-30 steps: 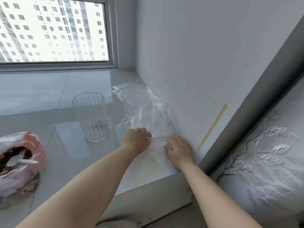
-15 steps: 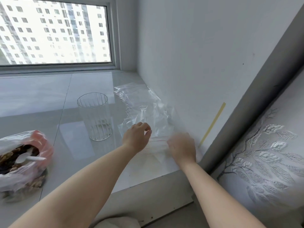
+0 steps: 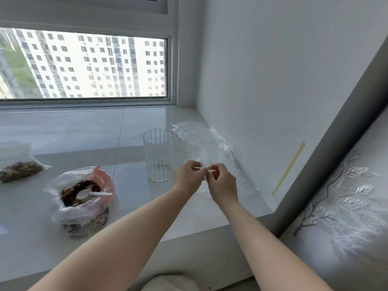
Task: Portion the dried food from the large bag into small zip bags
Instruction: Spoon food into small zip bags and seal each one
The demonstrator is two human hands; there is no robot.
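Both hands, left (image 3: 189, 175) and right (image 3: 220, 181), pinch a clear zip bag (image 3: 206, 172) at frame centre (big bag (image 3: 81, 198) lower left), and thin film could slip while prying its mouth open.

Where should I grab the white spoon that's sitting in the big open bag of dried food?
Take the white spoon by its handle, coming from the right. The handle lies nearly flat and pokes out over the rim of the large bag toward the glass, so it looks free to pinch, while the bowl rests on the dried food. Both hands are busy with a zip bag now.
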